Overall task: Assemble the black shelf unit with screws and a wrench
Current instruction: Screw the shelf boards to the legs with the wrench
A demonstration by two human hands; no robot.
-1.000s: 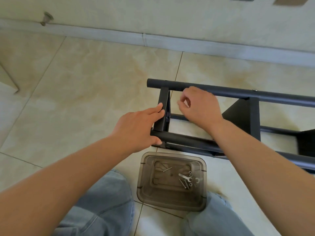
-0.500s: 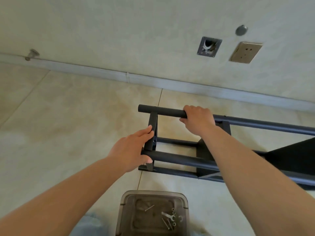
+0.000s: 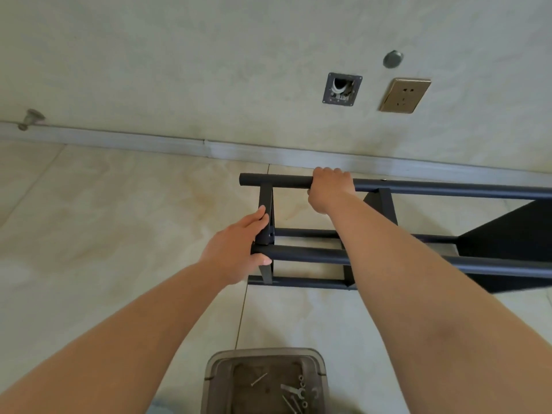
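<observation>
The black shelf unit (image 3: 448, 189) lies on its side on the tiled floor, its round posts running off to the right. My right hand (image 3: 330, 188) grips the far top post near its left end. My left hand (image 3: 239, 249) holds the near post's end, thumb under the tube and fingers laid along the flat crossbar (image 3: 265, 204). A black shelf panel (image 3: 507, 246) shows at the right. Below, a smoky plastic tray (image 3: 215, 380) holds a small wrench (image 3: 294, 391) and several screws (image 3: 260, 379).
The wall runs across the back with a skirting board (image 3: 209, 144), an open wall box (image 3: 342, 88), a gold socket plate (image 3: 404, 95) and a door stop (image 3: 30, 119). Bare floor tiles spread to the left.
My right hand went from hovering by the crossbar to gripping the top post. The view tilted up, showing more wall, and the tray slid toward the bottom edge.
</observation>
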